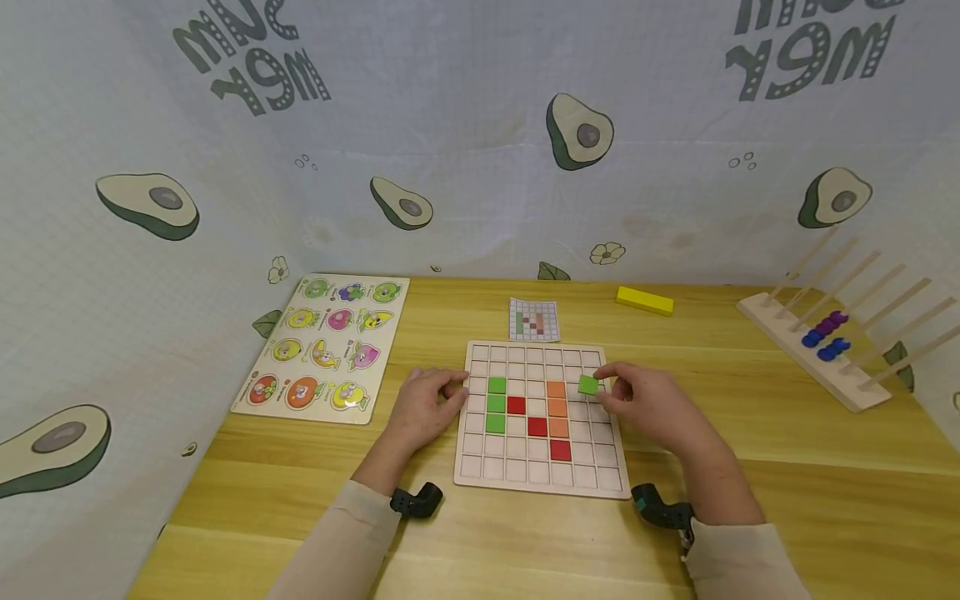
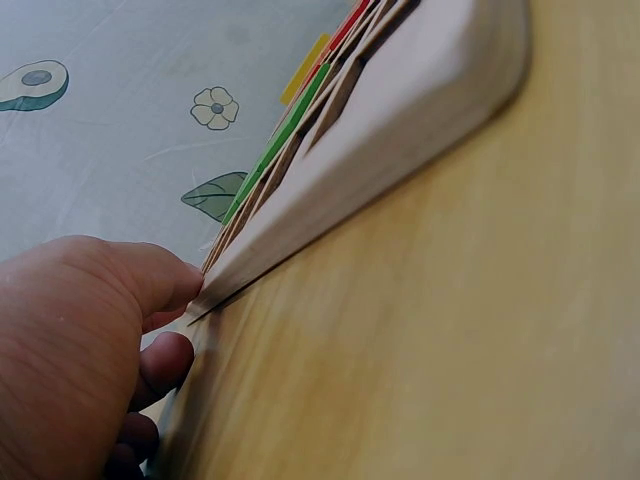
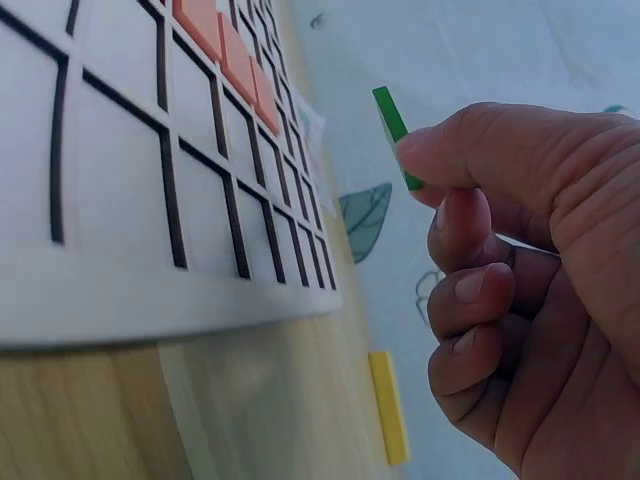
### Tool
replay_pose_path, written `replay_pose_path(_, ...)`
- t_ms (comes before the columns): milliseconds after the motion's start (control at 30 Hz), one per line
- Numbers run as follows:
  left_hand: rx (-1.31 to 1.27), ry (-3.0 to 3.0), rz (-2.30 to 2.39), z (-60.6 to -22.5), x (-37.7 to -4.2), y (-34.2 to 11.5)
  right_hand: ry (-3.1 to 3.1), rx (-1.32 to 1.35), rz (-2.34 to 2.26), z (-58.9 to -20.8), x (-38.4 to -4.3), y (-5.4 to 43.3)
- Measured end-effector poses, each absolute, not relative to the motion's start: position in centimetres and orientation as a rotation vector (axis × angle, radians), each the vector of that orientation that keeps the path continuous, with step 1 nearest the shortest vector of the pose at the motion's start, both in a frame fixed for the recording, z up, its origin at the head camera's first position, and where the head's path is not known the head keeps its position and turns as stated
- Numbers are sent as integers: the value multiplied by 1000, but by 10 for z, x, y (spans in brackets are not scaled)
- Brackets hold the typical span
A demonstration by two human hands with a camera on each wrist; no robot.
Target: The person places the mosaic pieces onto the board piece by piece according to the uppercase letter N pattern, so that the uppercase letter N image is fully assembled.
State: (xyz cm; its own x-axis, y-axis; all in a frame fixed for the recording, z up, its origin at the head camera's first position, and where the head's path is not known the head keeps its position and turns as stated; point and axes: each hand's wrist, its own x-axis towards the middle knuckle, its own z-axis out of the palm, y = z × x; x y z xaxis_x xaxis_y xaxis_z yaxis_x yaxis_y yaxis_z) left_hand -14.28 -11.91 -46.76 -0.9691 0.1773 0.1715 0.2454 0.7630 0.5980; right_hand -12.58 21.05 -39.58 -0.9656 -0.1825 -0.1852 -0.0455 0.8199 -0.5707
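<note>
A square wooden grid board [image 1: 540, 490] lies in front of me. It carries three green tiles [image 1: 496, 404] in a column, three orange tiles [image 1: 557, 408] in another, and three red tiles [image 1: 537, 427] stepping diagonally down to the right. Between thumb and forefinger, my right hand [image 1: 648, 404] pinches a loose green tile [image 3: 392, 125], held above the board's upper right part; the remaining fingers are curled in the right wrist view. My left hand [image 1: 420, 408] touches the board's left edge with its fingertips, fingers relaxed.
Behind the board lies a small pattern card [image 1: 534, 321], with a yellow block [image 1: 644, 301] farther right. A fruit puzzle board [image 1: 311, 375] is at left. At right stands a wooden peg rack [image 1: 813, 354] holding a few blue and purple beads. Patterned cloth [image 1: 480, 125] hangs behind.
</note>
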Motion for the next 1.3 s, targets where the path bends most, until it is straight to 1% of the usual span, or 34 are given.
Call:
replay_pose_path(367,-353,-2839,-1004,-468,-143,-119,2743,-276,-890,-396,-121,190)
replay_pose_path(767,-366,-2822,-1017,-468,-143,-120,2741,-420,-862,-406,-119,169)
replay_pose_path(1300,-363,-2826,-1016,-469,-144,-120,2743,-417,-810,-415,-120,154)
